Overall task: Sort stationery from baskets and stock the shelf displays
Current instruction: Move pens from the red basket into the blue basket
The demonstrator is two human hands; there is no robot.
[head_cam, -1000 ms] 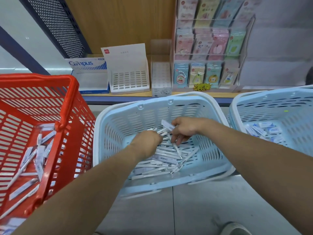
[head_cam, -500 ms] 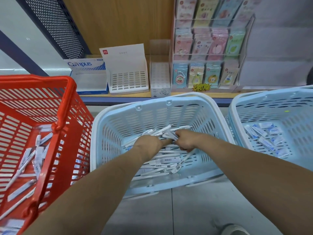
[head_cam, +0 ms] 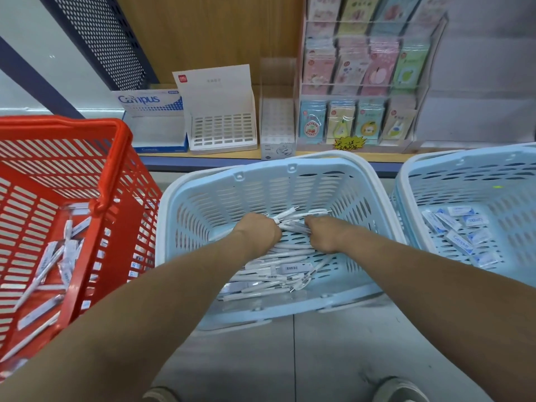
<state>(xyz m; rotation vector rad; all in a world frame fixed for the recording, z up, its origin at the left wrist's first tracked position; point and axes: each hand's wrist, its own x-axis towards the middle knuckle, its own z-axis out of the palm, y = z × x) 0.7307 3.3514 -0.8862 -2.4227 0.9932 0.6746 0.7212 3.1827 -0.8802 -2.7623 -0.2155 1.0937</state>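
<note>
Head view showed both the left hand and right hand closed around a bunch of white pens, apparently to align them, in the middle blue basket, with the slotted display box at 11 o'clock on the shelf.

We count three baskets: one red basket and two blue ones, the middle blue basket and the right blue basket. On the shelf we see three display boxes and one clear card rack. Pens are too heaped to count.
</note>
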